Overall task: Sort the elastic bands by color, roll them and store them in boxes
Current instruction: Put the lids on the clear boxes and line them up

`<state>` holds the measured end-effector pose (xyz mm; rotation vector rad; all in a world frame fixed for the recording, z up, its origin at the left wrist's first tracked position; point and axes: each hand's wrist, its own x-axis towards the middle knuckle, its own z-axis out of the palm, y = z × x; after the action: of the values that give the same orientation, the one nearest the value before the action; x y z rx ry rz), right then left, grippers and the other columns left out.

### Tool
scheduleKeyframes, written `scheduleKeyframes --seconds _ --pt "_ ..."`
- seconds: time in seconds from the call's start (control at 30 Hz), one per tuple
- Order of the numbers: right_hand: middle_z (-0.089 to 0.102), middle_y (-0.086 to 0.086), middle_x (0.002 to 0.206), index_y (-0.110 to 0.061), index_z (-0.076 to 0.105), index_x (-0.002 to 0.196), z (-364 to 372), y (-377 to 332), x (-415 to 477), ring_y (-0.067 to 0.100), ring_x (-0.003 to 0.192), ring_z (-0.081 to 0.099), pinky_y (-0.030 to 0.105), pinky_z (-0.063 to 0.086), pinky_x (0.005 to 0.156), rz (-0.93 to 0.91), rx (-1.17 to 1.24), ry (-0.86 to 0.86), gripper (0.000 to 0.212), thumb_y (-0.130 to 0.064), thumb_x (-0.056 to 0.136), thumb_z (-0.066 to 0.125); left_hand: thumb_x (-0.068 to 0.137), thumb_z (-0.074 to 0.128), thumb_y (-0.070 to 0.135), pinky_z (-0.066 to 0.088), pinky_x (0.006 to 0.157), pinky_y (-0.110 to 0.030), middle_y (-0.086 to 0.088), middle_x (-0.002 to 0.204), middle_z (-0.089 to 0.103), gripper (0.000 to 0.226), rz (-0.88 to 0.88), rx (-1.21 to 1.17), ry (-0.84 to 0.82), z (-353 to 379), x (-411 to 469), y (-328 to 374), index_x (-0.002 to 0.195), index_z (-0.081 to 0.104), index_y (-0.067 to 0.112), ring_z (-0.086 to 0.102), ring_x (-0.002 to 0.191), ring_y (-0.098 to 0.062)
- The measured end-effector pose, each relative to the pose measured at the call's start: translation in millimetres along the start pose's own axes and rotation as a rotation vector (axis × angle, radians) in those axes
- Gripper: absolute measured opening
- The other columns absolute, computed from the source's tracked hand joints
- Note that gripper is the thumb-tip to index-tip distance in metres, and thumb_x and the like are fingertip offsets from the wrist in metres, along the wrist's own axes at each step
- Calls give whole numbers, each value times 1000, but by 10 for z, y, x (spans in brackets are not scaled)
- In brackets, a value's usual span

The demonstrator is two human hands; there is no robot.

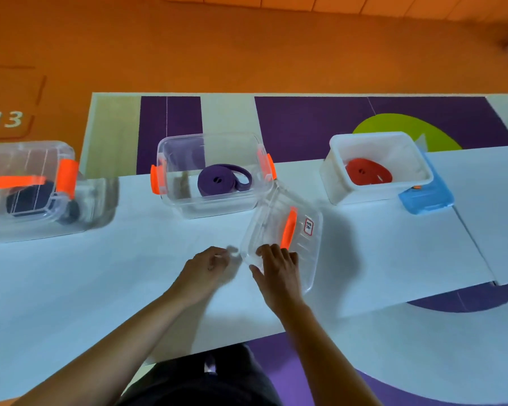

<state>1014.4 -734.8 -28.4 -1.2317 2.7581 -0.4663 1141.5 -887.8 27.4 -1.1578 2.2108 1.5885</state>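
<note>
The open clear box (214, 207) with orange latches stands at the middle of the white surface (100, 273). A rolled purple band (220, 180) lies on its floor. The clear lid (304, 256), with an orange handle (289, 227) and a small red-edged label (308, 226), sits at this box's near right corner, tilted, with its far edge against the box. The right hand (276, 266) grips the lid's near end, fingers spread over the top and thumb at the edge. The left hand (208, 265) is just left of that end of the lid with its fingers curled. Blur there hides whether it pinches the lid's corner or holds nothing.

Left of the open clear box stands a closed clear box (27, 159) with an orange strap, and a dark band (27, 197) is inside it. To the right of the open clear box is a white box (332, 183) holding a rolled red band (368, 172). A blue lid (425, 197) lies at the white box's far side.
</note>
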Motion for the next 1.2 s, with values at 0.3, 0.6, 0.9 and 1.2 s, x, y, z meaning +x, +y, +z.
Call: scheduleKeyframes --seconds 0.3,0.6,0.9,1.2 --pt "64 -4 83 -20 67 95 -357 -238 -179 23 77 61 33 37 80 -153 83 187 20 -36 85 75 97 67 10 64 78 -42 -19 96 77 22 -12 -557 -156 -10 51 277 117 60 6 76 80 -31" --pt "59 13 127 -18 52 142 -870 256 432 37 115 55 48 38 98 360 25 402 55 -32 91 67 106 49 6 60 71 -34 -3 83 68 21 141 -419 -100 -451 111 350 121 60 16 65 75 -16" --pt "67 16 119 -13 59 131 -880 448 1269 34 110 64 40 49 90 327 379 153 31 -22 101 57 108 45 11 55 65 -28 -3 88 66 23 159 -375 96 -1194 383 414 126 59 15 61 67 -8" --pt "69 25 115 -1 66 123 -545 16 1965 42 108 62 41 45 90 435 516 209 47 -34 94 48 91 75 19 56 93 -37 -2 118 67 34 30 -448 551 -1277 684 253 122 62 19 69 98 -24"
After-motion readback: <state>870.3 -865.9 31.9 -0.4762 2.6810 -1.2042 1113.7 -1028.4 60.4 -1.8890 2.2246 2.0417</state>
